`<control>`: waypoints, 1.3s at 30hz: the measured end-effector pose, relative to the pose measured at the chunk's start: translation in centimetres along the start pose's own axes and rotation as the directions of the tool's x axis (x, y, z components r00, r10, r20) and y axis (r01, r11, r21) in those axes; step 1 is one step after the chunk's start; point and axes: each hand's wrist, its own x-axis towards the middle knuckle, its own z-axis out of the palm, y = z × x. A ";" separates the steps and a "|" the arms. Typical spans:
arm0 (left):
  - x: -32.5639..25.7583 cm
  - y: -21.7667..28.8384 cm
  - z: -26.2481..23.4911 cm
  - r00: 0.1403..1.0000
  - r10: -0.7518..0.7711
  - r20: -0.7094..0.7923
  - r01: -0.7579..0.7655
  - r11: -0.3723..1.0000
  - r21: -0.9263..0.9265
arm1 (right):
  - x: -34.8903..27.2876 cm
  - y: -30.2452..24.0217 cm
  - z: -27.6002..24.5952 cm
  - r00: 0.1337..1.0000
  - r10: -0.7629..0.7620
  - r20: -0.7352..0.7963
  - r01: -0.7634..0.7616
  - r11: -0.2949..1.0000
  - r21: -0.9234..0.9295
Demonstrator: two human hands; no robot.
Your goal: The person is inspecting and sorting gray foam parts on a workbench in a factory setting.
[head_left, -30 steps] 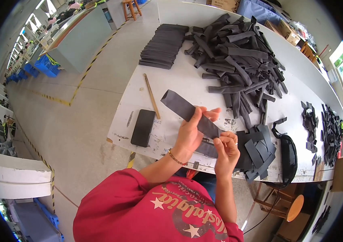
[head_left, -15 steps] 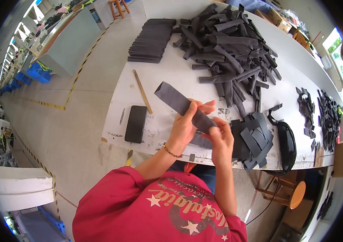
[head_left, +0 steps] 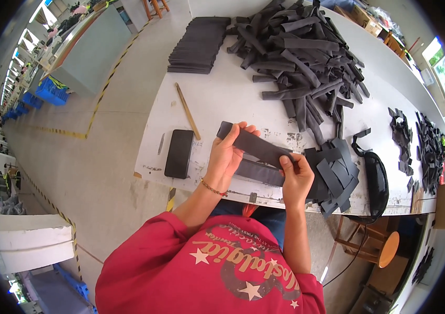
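My left hand (head_left: 227,152) grips the left end of a flat dark grey fabric strip (head_left: 258,146), fingers curled over its top edge. My right hand (head_left: 294,175) pinches the strip's right end, just above the white table (head_left: 222,94). A second dark strip (head_left: 256,171) lies on the table under my hands. To the right of my right hand lies a fanned stack of dark flat pieces (head_left: 335,175).
A black phone (head_left: 179,153) and a wooden stick (head_left: 187,111) lie left of my hands. A big heap of dark strips (head_left: 301,52) and a neat stack (head_left: 199,44) fill the far side. A black pouch (head_left: 376,180) and small dark scraps (head_left: 421,146) lie right.
The strip has come lower and closer to the table edge, and both hands have shifted along it; my right hand now pinches its right end.
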 end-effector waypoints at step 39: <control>-3.6 -2.4 -7.4 0.888 0.340 0.310 -0.330 0.003 0.944 | -2.8 7.3 -4.0 0.931 0.354 0.090 -0.274 0.840 -0.468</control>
